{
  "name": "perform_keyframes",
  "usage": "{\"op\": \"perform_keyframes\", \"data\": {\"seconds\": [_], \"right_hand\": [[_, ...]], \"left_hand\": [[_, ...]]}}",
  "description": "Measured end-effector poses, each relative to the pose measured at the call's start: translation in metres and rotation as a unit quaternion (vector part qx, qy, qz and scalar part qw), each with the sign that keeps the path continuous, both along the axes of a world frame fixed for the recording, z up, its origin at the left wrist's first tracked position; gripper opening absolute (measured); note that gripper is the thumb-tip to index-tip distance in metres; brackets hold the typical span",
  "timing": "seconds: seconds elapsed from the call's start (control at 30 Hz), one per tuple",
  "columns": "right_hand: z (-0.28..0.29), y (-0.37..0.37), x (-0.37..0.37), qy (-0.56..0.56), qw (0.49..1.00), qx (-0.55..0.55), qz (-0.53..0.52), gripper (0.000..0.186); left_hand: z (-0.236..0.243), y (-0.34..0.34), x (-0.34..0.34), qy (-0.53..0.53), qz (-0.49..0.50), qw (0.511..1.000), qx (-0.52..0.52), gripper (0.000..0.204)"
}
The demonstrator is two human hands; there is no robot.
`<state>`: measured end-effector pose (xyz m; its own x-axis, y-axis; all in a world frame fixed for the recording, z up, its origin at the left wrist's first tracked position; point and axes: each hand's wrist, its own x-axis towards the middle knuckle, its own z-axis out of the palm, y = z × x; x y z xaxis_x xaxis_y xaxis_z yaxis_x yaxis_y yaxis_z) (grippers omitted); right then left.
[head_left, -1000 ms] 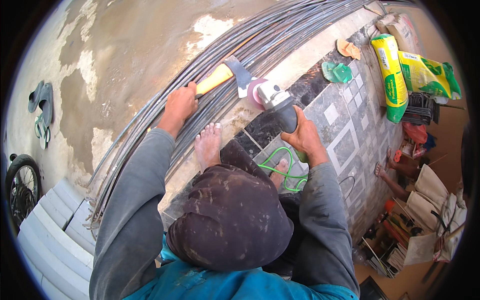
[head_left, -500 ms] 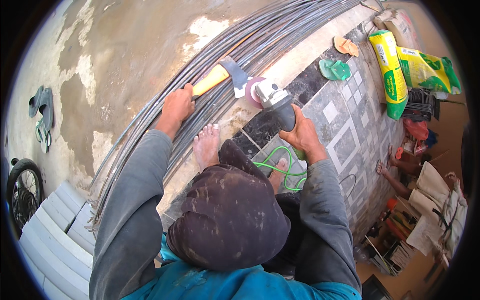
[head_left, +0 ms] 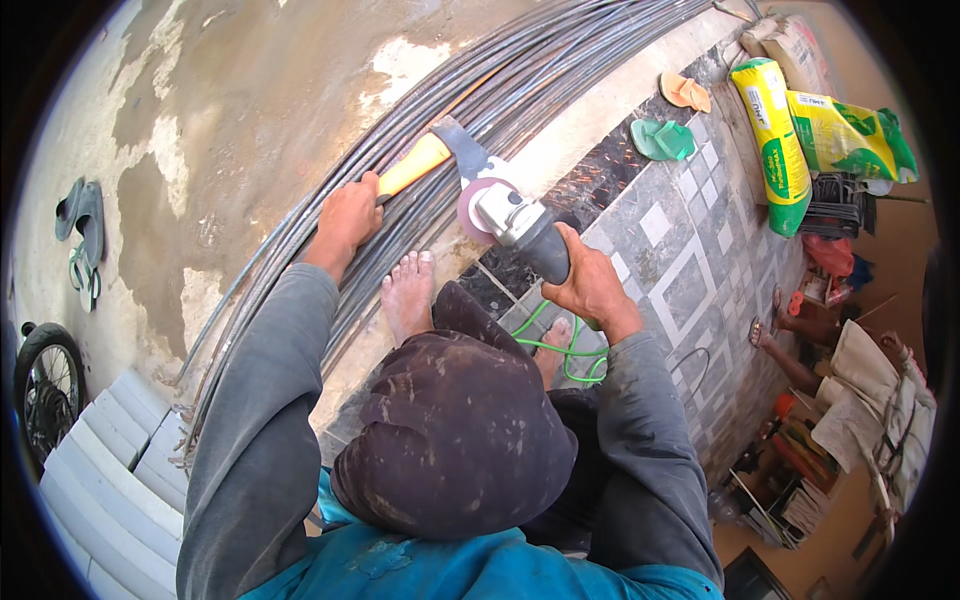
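My left hand (head_left: 347,222) is closed around the end of the yellow handle of a hatchet (head_left: 417,164). Its broad grey metal head (head_left: 463,148) points away from me, above a bundle of steel rods. In my right hand (head_left: 594,283) is a grey and black angle grinder (head_left: 522,230), gripped by its dark body. The pinkish disc (head_left: 480,208) of the grinder meets the lower end of the hatchet head, where the metal looks bright. Orange sparks (head_left: 612,165) fly off to the right over the dark tiles. The disc hides part of the blade's edge.
Long steel rods (head_left: 590,60) curve across the floor under the hatchet. A green cord (head_left: 568,352) lies by my feet. Sandals (head_left: 663,139), yellow-green bags (head_left: 775,145) and another person's legs (head_left: 795,365) are at right. Grey slabs (head_left: 110,470) and a wheel (head_left: 50,375) stand at left.
The grinder has shifted left and slightly down, its disc now overlapping the hatchet's lower edge. Sparks have appeared to the right. My left hand keeps its hold, nearly still.
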<state>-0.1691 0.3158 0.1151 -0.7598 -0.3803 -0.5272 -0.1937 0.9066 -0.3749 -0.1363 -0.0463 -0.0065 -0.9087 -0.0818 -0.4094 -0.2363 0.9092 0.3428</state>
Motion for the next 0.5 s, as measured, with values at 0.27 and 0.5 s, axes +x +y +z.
{"op": "perform_keyframes", "data": {"seconds": [0.27, 0.5], "right_hand": [[-0.003, 0.018, -0.026, 0.015, 0.996, 0.01, -0.093, 0.09], [-0.006, 0.007, -0.008, -0.001, 1.0, -0.008, -0.03, 0.092]], "left_hand": [[-0.002, 0.002, -0.003, 0.001, -0.008, 1.0, -0.004, 0.035], [0.004, 0.001, -0.003, -0.012, -0.005, 1.0, 0.002, 0.034]]}}
